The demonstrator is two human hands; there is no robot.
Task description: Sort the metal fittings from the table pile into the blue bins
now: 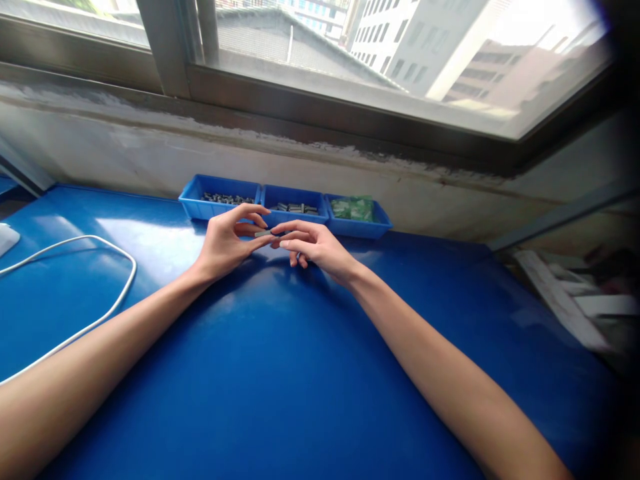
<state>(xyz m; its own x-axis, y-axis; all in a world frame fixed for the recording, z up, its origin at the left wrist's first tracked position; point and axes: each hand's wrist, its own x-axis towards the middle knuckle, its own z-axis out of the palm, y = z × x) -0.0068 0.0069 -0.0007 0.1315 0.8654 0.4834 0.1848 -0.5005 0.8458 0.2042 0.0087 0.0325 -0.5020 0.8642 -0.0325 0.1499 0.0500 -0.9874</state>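
Observation:
My left hand (227,240) pinches a small pale cylinder (262,233) between thumb and fingers, above the blue table. My right hand (320,248) meets it from the right, thumb and fingertips closed at the dark end of the piece. Whether that dark end is a separate part I cannot tell; the right fingers cover most of it. Just behind the hands stand three joined blue bins. In the left bin (187,203) lie many small dark metal parts, in the middle bin (320,217) grey metal cylinders, in the right bin (367,231) green-tinted clear plastic bags (353,208).
The blue tabletop (280,373) runs up to a wall below a metal-framed window (300,100). A white cable (134,267) curves across the left side, near a white object (7,237) at the edge. Blurred pale items (575,293) lie beyond the table's right side.

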